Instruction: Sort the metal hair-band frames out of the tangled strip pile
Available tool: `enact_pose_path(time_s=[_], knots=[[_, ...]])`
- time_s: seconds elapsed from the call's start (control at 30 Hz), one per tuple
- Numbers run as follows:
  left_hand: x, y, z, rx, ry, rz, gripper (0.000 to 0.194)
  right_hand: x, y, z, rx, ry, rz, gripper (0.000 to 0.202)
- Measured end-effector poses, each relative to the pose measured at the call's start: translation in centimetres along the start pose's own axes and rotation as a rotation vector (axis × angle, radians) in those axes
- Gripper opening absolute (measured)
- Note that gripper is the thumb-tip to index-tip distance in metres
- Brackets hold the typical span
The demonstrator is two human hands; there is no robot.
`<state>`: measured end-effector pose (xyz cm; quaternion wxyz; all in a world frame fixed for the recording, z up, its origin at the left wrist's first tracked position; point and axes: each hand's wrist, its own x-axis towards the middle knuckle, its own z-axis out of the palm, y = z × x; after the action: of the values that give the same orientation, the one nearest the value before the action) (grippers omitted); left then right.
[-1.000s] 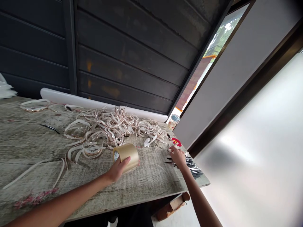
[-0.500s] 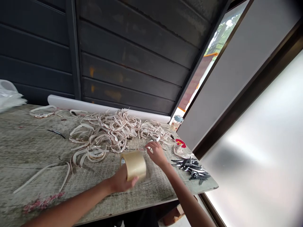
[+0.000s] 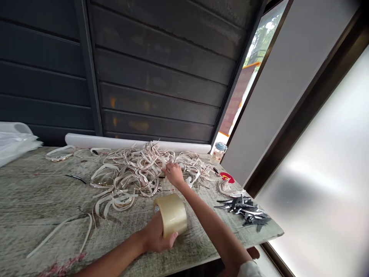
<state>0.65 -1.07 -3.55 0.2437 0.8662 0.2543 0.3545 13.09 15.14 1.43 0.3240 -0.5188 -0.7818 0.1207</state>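
My left hand [image 3: 159, 235] grips a wide roll of clear packing tape [image 3: 174, 215], its fingers inside the core and the thumb along the outer edge. The roll is tilted just above the table's front part. My right hand [image 3: 173, 174] reaches into the tangled heap of white and rose-gold strips [image 3: 144, 165]. Its fingertips are at the heap, pinched together on or against a strip; exactly what they hold is hidden. Looser loops of the same strips [image 3: 121, 198] trail off toward the left front.
On the right lie a pile of black and silver strips [image 3: 245, 209], a bundle of pale strips [image 3: 229, 189] and a red disc [image 3: 227, 177]. A lidded jar [image 3: 218, 153] stands behind them. A white roll [image 3: 132, 144] lines the back; plastic bags [image 3: 17, 142] sit far left.
My right hand has moved left and farther in, from the table beside the heap to the heap itself. The tape stays in my left hand. The camera view has shifted slightly.
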Motion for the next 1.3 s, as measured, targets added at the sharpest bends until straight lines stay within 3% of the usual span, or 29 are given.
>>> enact_pose_path(time_s=[0.13,0.3,0.43,0.6,0.73,0.97,1.3], knots=[[0.2,0.1,-0.1,-0.101,-0.008,-0.050,0.032,-0.7,0.0,-3.3,0.326,0.099,0.076,0.052],[0.4,0.3,0.3,-0.528,0.108,-0.292,0.043,-5.8,1.8,-6.1,0.612,0.194,0.145,0.056],[0.8,0.1,0.6,-0.843,0.303,-0.493,0.052,-10.9,3.7,-4.9,0.680,0.190,0.237,0.050],[1.6,-0.9,0.6,-0.943,0.572,-0.536,0.054,-14.1,4.6,-2.9,0.506,0.197,0.311,0.043],[1.8,-1.5,0.7,-0.942,0.623,-0.548,0.053,-13.9,4.6,-3.0,0.212,0.189,0.299,0.036],[1.7,-0.8,0.2,-0.828,0.538,-0.574,0.057,-11.5,3.9,-2.9,-0.153,0.009,0.248,0.012],[2.1,0.1,-0.1,-0.809,0.544,-0.629,0.064,-9.5,3.0,-1.8,-0.173,-0.046,0.182,0.017]])
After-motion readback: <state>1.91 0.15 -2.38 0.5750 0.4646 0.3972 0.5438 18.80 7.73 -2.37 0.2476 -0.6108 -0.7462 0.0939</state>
